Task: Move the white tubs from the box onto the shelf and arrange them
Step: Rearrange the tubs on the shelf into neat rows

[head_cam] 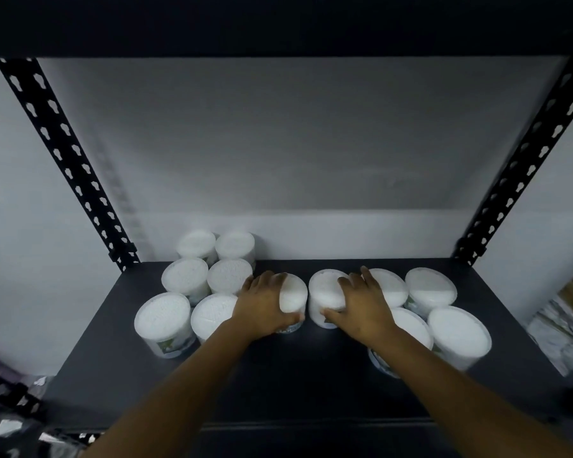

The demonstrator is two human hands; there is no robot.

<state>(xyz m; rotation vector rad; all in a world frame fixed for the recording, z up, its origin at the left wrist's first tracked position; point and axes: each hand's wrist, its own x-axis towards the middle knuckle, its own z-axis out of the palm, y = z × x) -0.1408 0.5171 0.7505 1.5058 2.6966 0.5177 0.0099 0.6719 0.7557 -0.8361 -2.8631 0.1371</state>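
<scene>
1. The dark shelf (311, 385) fills the lower middle of the head view; slotted black uprights (63, 160) rise at ten and two o'clock, with a grey wall behind; the box named in the task is not in view.
2. White tubs stand on the shelf in two clusters; a left group of six (192, 279) sits at nine o'clock from the hands, two by two and touching or nearly so; a right group of four (437, 305) sits at three o'clock, partly behind the right forearm.
3. Between the groups, at twelve o'clock from the wrists, stand two more; the left tub (293, 292) and the right tub (326, 292) are just beside each other, with a narrow gap.
4. The left hand (262, 305) wraps the left tub's side, fingers curled over its far rim; the right hand (361, 305) grips the right tub likewise, thumb low on the near wall.
5. Handling, as a judgement: the tubs look light, rigid and smooth-sided, so a slip seems likelier than a crush; a hold round the wall just under the lid looks safest, and sliding may nudge neighbours.
6. Hard to make out: labels low on the walls are blurred and unreadable; whether the two held tubs rest on the shelf or are just lifted I cannot tell; clutter at seven o'clock and four o'clock is cut off.
</scene>
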